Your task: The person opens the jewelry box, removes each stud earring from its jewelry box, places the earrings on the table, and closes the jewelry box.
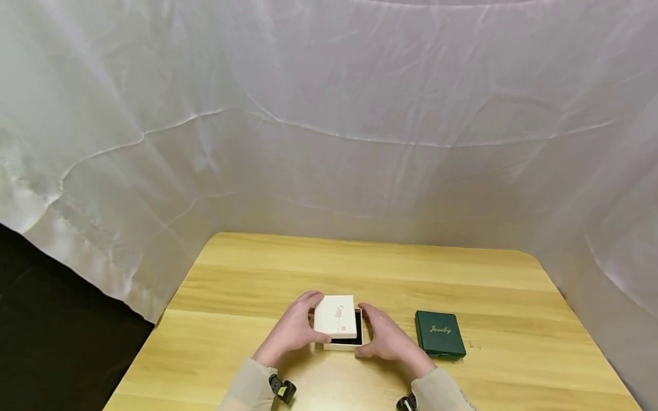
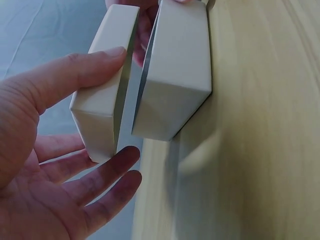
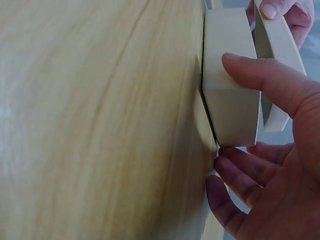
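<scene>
A white box lid with a pink flower print is held by my left hand, thumb on the near side and fingers round the far side. Below the lid, slightly to its right, the white box base stands on the table, its dark inside partly visible. In the left wrist view a gap separates the lid from the base. My right hand grips the base, its thumb pressed on the near wall and its fingers at the far side.
To the right of my right hand a dark green box marked "Jewelry" lies closed on the wooden table. White cloth hangs behind the table and at both sides. A dark area shows beyond the left edge.
</scene>
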`<state>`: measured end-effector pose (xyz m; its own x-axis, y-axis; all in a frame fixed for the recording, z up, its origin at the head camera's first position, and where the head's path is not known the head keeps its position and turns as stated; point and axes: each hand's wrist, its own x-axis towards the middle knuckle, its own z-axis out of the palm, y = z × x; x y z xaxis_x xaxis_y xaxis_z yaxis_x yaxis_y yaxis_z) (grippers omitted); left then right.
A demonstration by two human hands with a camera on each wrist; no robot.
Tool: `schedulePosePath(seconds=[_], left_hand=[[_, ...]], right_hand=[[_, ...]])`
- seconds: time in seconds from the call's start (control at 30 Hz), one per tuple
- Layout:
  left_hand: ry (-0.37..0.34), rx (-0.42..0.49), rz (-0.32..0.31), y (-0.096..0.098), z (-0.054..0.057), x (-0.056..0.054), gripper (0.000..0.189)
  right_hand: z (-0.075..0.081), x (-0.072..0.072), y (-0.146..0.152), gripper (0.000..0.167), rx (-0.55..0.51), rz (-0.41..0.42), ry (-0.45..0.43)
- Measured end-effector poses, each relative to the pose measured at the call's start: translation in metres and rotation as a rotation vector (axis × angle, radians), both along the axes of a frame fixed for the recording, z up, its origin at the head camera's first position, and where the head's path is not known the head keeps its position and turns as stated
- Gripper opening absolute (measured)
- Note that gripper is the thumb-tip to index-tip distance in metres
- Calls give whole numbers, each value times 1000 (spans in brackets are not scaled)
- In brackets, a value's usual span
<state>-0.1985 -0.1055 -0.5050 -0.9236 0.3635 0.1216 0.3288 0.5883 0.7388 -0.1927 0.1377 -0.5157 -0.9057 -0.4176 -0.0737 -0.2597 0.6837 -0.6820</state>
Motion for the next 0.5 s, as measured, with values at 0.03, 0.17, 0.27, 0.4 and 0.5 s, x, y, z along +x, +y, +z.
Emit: schedulePosePath(seconds=[0.03, 0.17, 0.27, 0.4, 0.5], left_hand=[[-6, 3, 2, -1, 0, 0, 95], [-6, 0, 13, -7, 1, -4, 95], [11, -10, 27, -14, 3, -10, 95], [20, -14, 53, -24, 7, -19, 95], [23, -27, 82, -31, 10, -28, 93]], right_hand=[[-1, 0, 0, 100, -1, 8, 4], [-3, 1, 1, 98, 3, 16, 24], [-2, 2, 1, 98, 6, 7, 21], [-2, 1, 1, 98, 7, -1, 10], [-3, 0, 2, 98, 6, -5, 12]])
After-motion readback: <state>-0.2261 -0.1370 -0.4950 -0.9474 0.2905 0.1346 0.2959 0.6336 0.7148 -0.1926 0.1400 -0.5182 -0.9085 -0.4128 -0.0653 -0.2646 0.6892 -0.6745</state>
